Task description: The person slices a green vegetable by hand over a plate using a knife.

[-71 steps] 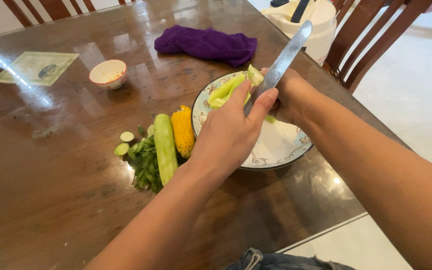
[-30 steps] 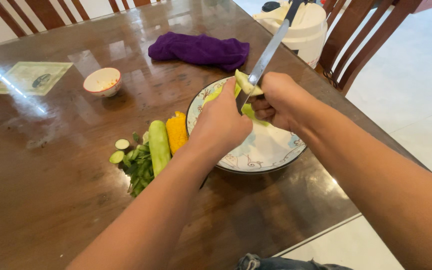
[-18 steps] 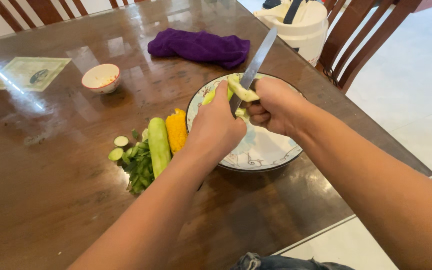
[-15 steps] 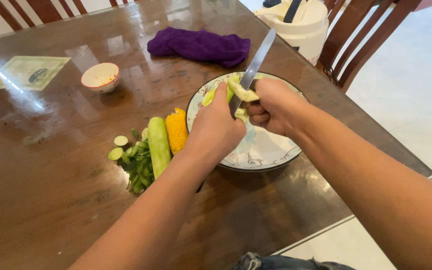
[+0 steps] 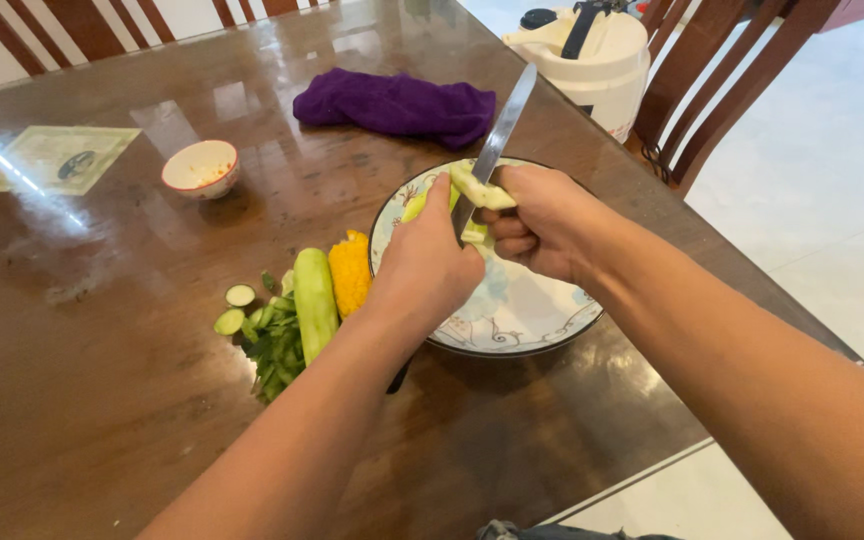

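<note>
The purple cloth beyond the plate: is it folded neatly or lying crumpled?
Crumpled. The purple cloth lies in a loose, uneven heap with soft wrinkles and no straight folded edges, on the wooden table beyond the plate.

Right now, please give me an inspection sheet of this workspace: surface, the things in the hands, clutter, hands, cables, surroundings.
Surface: dark glossy wooden table, with reflections.
Things in hand: pale green vegetable piece and knife, held over a patterned plate.
Clutter: whole cucumber, corn piece, cucumber slices, green trimmings, small bowl, purple cloth, paper sheet.
Hands: left hand grips the vegetable; right hand holds the knife, blade pointing away.
Cables: dark cord below the white appliance.
Surroundings: wooden chairs, pale tiled floor.
</note>
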